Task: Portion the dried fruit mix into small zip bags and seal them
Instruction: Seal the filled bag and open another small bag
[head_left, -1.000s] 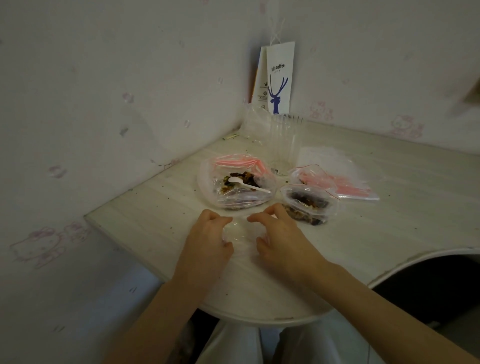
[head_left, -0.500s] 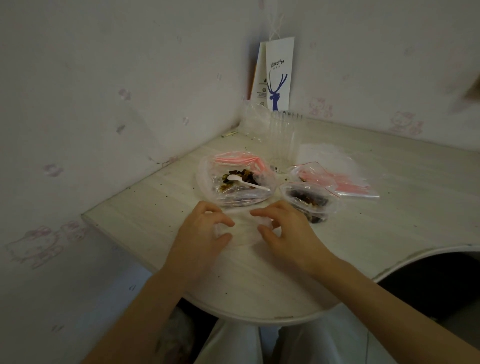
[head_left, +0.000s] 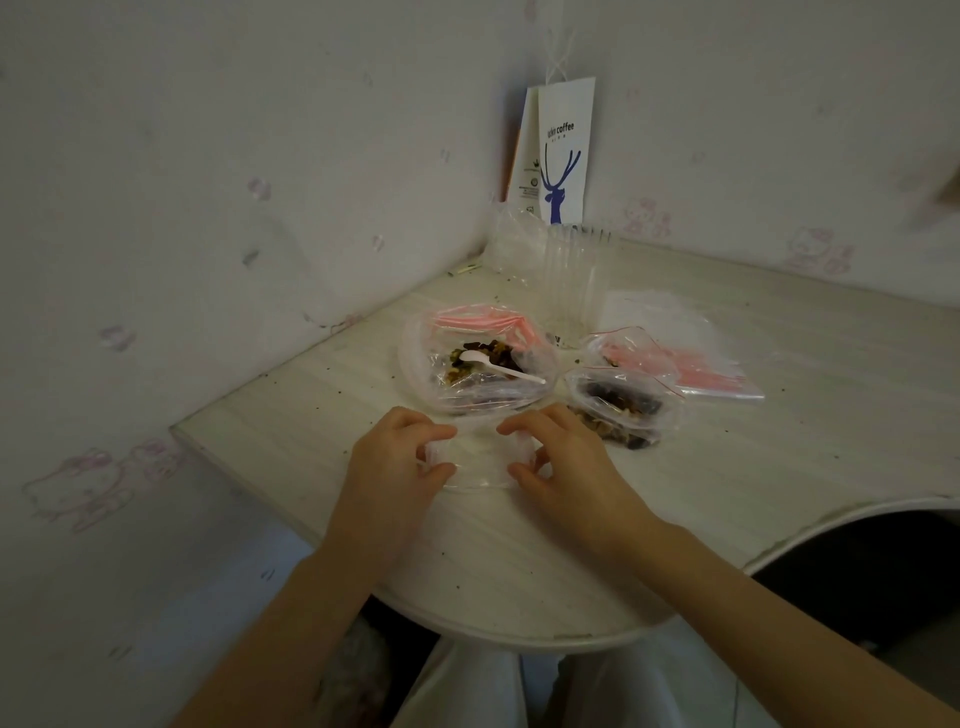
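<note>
White paper bag (head_left: 563, 150) reads "coffee".

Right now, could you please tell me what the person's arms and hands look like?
The left hand and right hand are bare: no gloves, and no rings show. The left forearm and right forearm are uncovered as far as the frame's lower edge, with no sleeve, watch or bracelet in view. Dim light could hide small marks.

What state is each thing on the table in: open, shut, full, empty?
Small bag: looks empty, flat on the table.
Left hand: pinches its left edge.
Right hand: pinches its right edge.
Fruit bag: open, spoon lying inside.
Filled bag: holds fruit, seal unclear.
Spare bags: empty, stacked flat.
</note>
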